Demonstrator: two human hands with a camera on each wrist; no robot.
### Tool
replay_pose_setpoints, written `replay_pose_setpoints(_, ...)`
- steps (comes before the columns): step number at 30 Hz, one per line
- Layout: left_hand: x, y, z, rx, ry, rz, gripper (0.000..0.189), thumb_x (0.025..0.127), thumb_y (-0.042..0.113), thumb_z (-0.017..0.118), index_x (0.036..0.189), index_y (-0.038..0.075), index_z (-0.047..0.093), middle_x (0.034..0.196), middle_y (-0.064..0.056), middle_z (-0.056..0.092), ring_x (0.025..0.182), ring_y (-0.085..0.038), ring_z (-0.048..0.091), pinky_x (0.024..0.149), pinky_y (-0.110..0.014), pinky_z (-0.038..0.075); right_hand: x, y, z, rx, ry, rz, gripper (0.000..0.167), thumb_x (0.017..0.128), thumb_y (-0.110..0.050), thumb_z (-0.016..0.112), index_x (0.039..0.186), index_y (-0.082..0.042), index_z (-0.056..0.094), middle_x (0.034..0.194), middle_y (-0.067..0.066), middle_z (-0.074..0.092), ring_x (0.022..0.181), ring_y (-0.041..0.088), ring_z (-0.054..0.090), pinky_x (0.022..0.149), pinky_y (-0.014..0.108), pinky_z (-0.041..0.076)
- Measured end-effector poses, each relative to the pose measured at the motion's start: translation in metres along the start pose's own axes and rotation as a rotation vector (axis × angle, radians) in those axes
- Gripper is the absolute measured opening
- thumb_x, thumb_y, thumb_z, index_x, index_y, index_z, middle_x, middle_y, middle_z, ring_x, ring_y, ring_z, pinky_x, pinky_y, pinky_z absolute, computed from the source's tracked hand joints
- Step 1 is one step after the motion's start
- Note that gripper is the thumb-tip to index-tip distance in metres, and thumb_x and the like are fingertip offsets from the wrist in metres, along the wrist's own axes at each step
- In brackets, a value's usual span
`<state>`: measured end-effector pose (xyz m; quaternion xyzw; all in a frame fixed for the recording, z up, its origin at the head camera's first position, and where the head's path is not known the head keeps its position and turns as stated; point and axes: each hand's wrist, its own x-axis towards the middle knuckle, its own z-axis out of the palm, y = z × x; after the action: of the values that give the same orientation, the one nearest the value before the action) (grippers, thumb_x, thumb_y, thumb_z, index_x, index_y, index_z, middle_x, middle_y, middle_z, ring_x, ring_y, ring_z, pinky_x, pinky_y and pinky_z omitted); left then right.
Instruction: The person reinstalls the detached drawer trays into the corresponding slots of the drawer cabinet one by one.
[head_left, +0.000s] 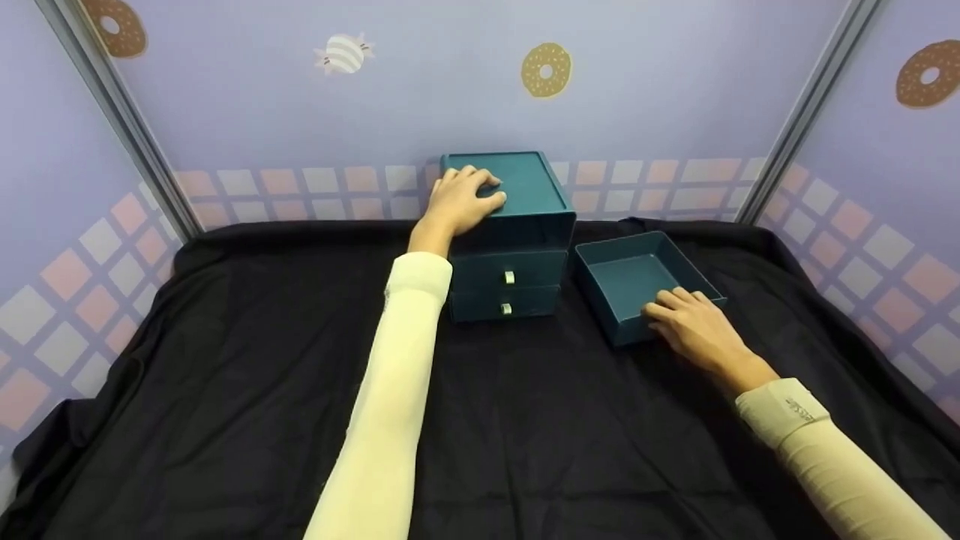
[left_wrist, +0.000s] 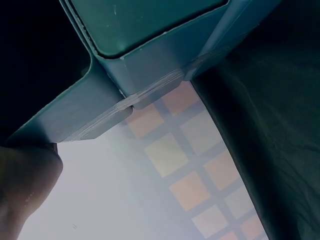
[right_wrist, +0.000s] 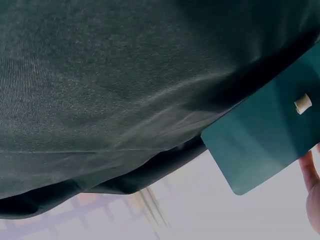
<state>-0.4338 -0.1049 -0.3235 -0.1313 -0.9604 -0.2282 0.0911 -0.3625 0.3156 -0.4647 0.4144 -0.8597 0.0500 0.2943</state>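
A dark teal drawer cabinet [head_left: 525, 180] stands at the back, its top slot hollow and dark above two closed drawers with small pale knobs. My left hand [head_left: 461, 202] rests on the left part of the cabinet's top, thumb near the front edge. In the left wrist view, part of that hand [left_wrist: 27, 185] touches the cabinet [left_wrist: 75, 107] beside the dark slot. To the cabinet's right, a teal drawer [head_left: 630, 281] lies on the cloth with nothing inside. My right hand [head_left: 694, 326] grips its near wall, fingers over the rim. Its front panel [right_wrist: 260, 135] has a pale knob [right_wrist: 303, 103].
Black cloth [head_left: 510, 420] covers the table, wrinkled and bunched along its back and side edges. Lilac wall panels [head_left: 435, 82] with printed doughnuts and pink and white squares enclose the back and both sides, joined by grey metal posts [head_left: 810, 105].
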Motion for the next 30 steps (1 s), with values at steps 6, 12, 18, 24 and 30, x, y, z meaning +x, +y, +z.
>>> replay_pose_setpoints(6,0.0,0.0,-0.001,0.005,-0.007,-0.003,0.049,0.109,0.05,0.051,0.15,0.025,0.059,0.154,-0.003,0.05,0.144,-0.029,0.038,0.125,-0.049,0.025,0.006,-0.008,-0.016,0.029,0.03,-0.023,0.022,0.091,-0.007,0.079,0.112,-0.009,0.074,0.093,0.008,0.06,0.082,0.03,0.053,0.071,0.044,0.044)
replay_pose_setpoints(12,0.001,0.0,-0.002,0.005,0.002,-0.005,0.048,0.109,0.048,0.05,0.15,0.024,0.059,0.154,-0.003,0.051,0.144,-0.029,0.038,0.124,-0.05,0.025,0.01,-0.017,-0.036,0.041,0.069,-0.06,0.027,0.089,-0.004,0.081,0.115,-0.009,0.076,0.094,0.007,0.062,0.081,0.027,0.052,0.07,0.042,0.043)
replay_pose_setpoints(18,0.003,0.001,-0.001,0.0,0.0,0.006,0.048,0.11,0.047,0.049,0.15,0.023,0.059,0.154,-0.004,0.05,0.144,-0.03,0.038,0.123,-0.049,0.027,0.012,-0.037,-0.053,0.043,0.086,-0.087,0.027,0.089,-0.005,0.079,0.115,-0.009,0.076,0.096,0.006,0.063,0.082,0.026,0.053,0.068,0.04,0.039)
replay_pose_setpoints(24,0.001,-0.003,-0.001,-0.004,-0.002,-0.002,0.049,0.109,0.048,0.051,0.151,0.023,0.058,0.156,-0.005,0.049,0.146,-0.03,0.037,0.124,-0.049,0.025,0.014,-0.058,-0.062,0.083,0.054,-0.1,0.026,0.092,-0.007,0.077,0.118,-0.009,0.075,0.097,0.003,0.063,0.085,0.023,0.054,0.071,0.037,0.039)
replay_pose_setpoints(30,0.003,0.0,-0.001,-0.014,0.0,0.009,0.049,0.109,0.047,0.051,0.15,0.022,0.059,0.156,-0.006,0.049,0.146,-0.03,0.037,0.125,-0.049,0.025,0.012,-0.066,-0.074,0.091,0.099,-0.138,0.03,0.088,-0.005,0.079,0.118,-0.01,0.075,0.097,0.002,0.063,0.083,0.02,0.054,0.07,0.037,0.04)
